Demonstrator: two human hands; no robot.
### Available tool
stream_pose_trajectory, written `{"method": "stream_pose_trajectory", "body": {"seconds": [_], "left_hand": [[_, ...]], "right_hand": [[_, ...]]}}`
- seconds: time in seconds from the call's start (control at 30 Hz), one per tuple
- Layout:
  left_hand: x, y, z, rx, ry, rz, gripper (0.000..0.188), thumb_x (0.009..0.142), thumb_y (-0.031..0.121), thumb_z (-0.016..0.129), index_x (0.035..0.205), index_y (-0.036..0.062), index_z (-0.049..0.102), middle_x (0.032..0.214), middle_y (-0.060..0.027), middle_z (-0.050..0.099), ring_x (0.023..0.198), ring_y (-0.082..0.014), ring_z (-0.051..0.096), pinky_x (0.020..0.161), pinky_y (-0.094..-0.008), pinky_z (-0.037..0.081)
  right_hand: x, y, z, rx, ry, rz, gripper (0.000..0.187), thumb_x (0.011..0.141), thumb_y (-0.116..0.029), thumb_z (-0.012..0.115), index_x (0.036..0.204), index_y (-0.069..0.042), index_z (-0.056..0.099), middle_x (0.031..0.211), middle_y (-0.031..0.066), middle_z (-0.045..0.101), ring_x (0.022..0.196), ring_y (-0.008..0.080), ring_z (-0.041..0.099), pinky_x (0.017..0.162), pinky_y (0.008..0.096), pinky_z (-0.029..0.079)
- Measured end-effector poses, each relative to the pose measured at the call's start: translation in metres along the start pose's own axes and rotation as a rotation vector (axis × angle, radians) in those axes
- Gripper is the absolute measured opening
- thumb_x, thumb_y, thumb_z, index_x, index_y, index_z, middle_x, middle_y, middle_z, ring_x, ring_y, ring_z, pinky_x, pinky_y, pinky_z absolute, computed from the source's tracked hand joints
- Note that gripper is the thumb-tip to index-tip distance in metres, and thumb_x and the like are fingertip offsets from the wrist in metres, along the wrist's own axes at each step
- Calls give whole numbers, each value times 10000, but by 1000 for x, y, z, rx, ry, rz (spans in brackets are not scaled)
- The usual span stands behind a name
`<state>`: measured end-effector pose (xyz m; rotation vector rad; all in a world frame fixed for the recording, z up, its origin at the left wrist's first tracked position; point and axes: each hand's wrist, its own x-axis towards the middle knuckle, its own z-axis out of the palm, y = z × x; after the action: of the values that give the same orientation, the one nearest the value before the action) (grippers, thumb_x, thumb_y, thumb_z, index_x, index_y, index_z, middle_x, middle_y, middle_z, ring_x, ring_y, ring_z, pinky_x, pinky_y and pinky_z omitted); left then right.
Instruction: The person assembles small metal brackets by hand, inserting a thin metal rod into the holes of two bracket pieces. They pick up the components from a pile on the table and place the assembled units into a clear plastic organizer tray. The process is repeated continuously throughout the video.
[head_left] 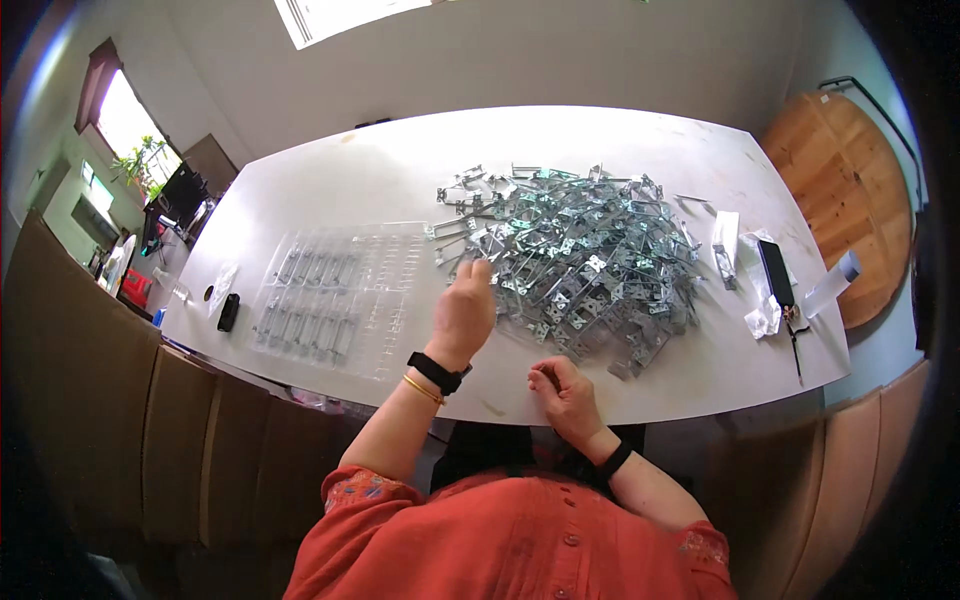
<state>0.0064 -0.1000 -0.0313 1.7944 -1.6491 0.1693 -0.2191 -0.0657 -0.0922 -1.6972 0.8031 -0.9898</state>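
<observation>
A large heap of silvery metal brackets [590,255], each with a thin bar and small plates, is piled on the white table. My left hand [466,312] is at the heap's left edge, its fingers drawn together and pointing away from me. Whatever lies between those fingertips is hidden. Close to the table's front edge, below the heap, my right hand [568,400] is curled closed, and no part sticks out of it. Left of my left hand lies a clear plastic tray [385,300]; metal brackets [308,300] rest in two rows in its left portion.
A small black object [229,312] sits by a clear plastic bag [222,284] at the table's left. To the right are a white packet [725,245], a black flat device [774,270] and a translucent cylinder [832,284]. A round wooden tabletop [840,190] leans beyond the right edge.
</observation>
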Motion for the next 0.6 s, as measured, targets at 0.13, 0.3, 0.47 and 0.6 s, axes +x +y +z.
{"method": "stream_pose_trajectory", "body": {"seconds": [0.13,0.3,0.47,0.6], "left_hand": [[-8,18,-8,-90,18,35,155,948,8,605,1092,42,560,1027,-217,667,831,-454,689,687,-521,579],[-30,12,-10,-576,-118,-209,128,978,12,688,1062,3,591,836,-102,645,587,-188,661,516,-340,554],[-57,24,-37,-868,-331,-589,164,1001,55,693,1066,-52,587,837,-89,653,585,-136,672,496,-292,579],[-90,15,-39,-947,-376,-770,207,1008,65,683,1106,-78,570,837,-97,655,611,-167,700,513,-301,600]], "right_hand": [[-1,9,-1,-55,-7,-54,98,1055,-94,676,1110,-24,637,874,47,701,809,109,689,736,274,545],[0,3,1,-15,4,-42,117,1034,-118,693,1081,-20,650,904,133,682,776,234,693,719,354,548],[1,-3,-1,-16,16,-27,116,1043,-127,686,1088,-26,648,908,129,688,791,223,707,715,342,550],[3,-6,1,-25,15,-35,112,1038,-121,689,1084,-31,639,900,125,695,778,225,722,708,349,560]]}}
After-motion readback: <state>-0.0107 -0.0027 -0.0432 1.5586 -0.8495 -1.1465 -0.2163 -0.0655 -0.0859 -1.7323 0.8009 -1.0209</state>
